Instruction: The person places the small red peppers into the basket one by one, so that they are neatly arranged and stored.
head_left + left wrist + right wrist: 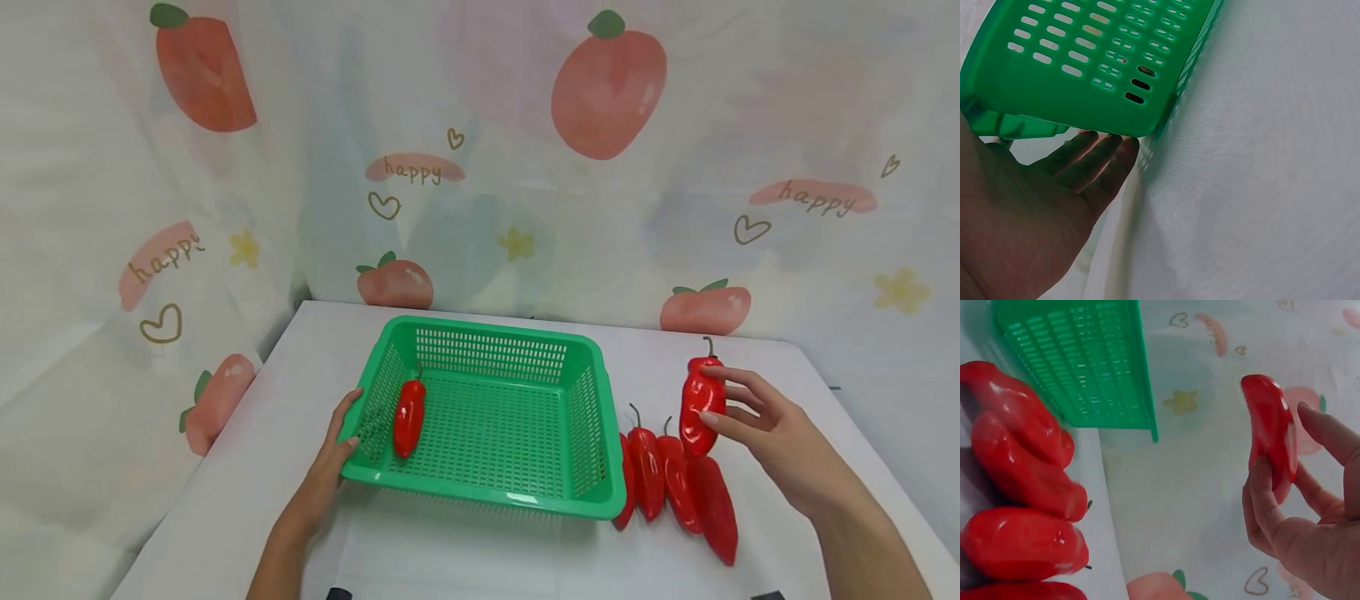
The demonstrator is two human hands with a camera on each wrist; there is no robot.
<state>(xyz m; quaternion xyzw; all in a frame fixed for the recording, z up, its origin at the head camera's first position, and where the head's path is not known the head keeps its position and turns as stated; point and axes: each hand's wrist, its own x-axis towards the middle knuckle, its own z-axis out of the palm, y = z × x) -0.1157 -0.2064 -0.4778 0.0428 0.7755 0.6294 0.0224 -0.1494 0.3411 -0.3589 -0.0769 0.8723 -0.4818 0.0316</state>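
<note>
A green plastic basket point(487, 492) with slotted walls stands on the white table in the head view. One red pepper point(409, 418) lies inside it, near the left wall. At the basket's left side my left hand point(327, 467) grips the rim; the left wrist view shows its fingertips against the basket's corner point(1104, 106). Right of the basket, my right hand point(783, 433) pinches another red pepper point(701, 408) between thumb and fingers, stem upward. In the right wrist view this held pepper point(1272, 431) is off the table.
Several more red peppers point(678, 483) lie side by side against the basket's right side, below the held one. White table point(442, 550) surrounds the basket. A fruit-printed cloth point(480, 217) hangs behind the table and along its sides.
</note>
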